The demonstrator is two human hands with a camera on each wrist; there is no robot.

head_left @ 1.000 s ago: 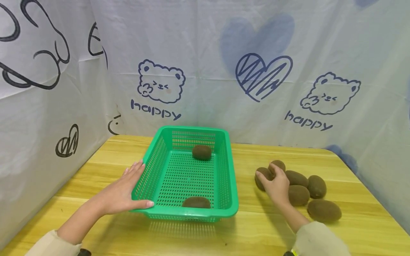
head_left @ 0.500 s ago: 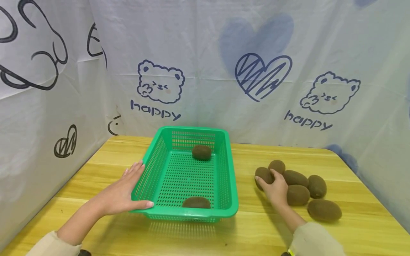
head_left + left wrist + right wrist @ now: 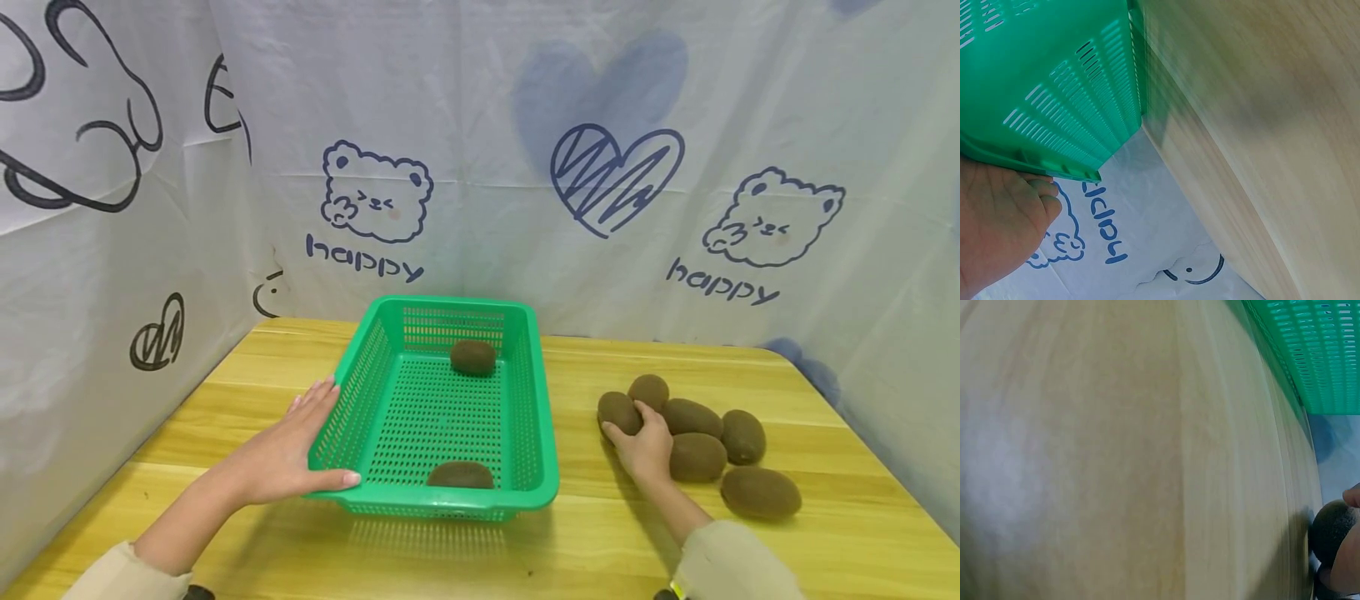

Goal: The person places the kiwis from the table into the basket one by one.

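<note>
The right hand (image 3: 647, 448) pinches a kiwi (image 3: 618, 412) between thumb and fingers, at right of centre in the head frame; whether its underside touches the table (image 3: 592, 546) I cannot tell. Compared with 1.0 s ago, the fingertips sit a little lower in the frame and cover less of the kiwi, which has hardly shifted. The back kiwi (image 3: 648, 390), just above and to the right, now shows more of its surface.

4 more kiwis (image 3: 697, 457) crowd in to the right of the hand, towards the right edge of the frame, the lowest lying nearest the sleeve.

Left of the grip, mid-frame, stands the green basket (image 3: 427, 499); its right wall rises between the held kiwi and the 2 inside, 1 near the far end (image 3: 472, 357), 1 behind the near rim. At lower left, the left hand (image 3: 292, 457) lies against the basket's left side, fingers extended, thumb over the near corner. Hand and basket match the earlier frames. White cloth (image 3: 495, 242) with drawings fills the upper frame.
</note>
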